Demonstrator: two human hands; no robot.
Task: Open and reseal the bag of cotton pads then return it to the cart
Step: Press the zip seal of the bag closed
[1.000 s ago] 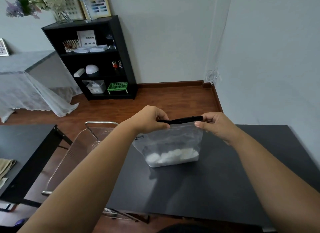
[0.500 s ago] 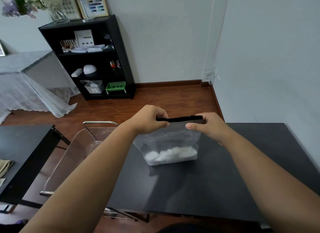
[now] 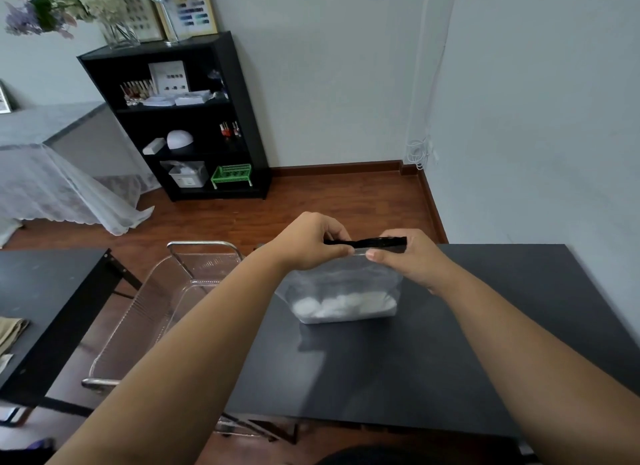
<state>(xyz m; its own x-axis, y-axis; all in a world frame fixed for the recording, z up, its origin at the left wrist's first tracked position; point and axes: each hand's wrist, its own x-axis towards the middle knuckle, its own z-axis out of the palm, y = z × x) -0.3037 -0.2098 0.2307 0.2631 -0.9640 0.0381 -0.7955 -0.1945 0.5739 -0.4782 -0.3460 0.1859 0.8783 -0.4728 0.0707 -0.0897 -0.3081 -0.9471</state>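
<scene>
A clear plastic bag of white cotton pads (image 3: pixel 341 293) stands upright on the black table (image 3: pixel 433 353). A black zip strip (image 3: pixel 377 241) runs along its top. My left hand (image 3: pixel 306 244) pinches the left end of the strip. My right hand (image 3: pixel 412 260) pinches the strip close to the middle, thumb and fingers pressed on it. The two hands nearly touch. The pads lie in a layer at the bag's bottom. A clear cart (image 3: pixel 152 312) with a chrome handle stands just left of the table, partly hidden by my left forearm.
A second black table (image 3: pixel 45 308) is at the left with a beige cloth on it. A black shelf unit (image 3: pixel 180 118) with small items stands against the far wall. A lace-covered table (image 3: pixel 41 173) is far left. The wall is close on the right.
My right hand has slid leftward along the black zip strip, from its right end to near the middle. My left hand has stayed at the left end.
</scene>
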